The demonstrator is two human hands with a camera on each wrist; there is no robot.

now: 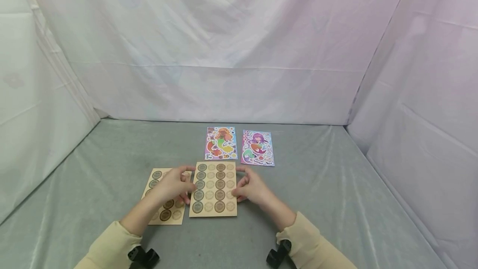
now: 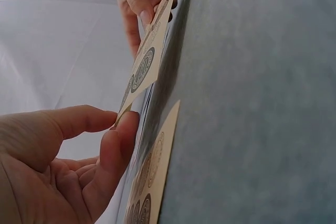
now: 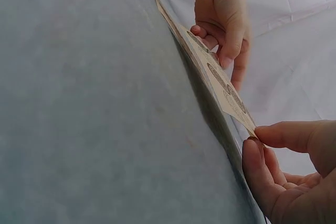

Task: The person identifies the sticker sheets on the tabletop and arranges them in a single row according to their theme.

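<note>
A tan sticker sheet with columns of round dark and pale seals is held by both hands, slightly above the grey cloth. My left hand pinches its left edge between thumb and fingers, which the left wrist view shows with the sheet's edge tilted. The right hand pinches the opposite edge; in the right wrist view thumb and fingertip meet at the sheet's side. Beneath the left hand and forearm lies a second tan sticker sheet of the same kind, partly covered.
Beyond the hands lie two colourful mermaid sticker sheets, one with yellow and green tails and one with a purple-haired figure. Grey cloth covers the table. White curtains stand at the back and both sides.
</note>
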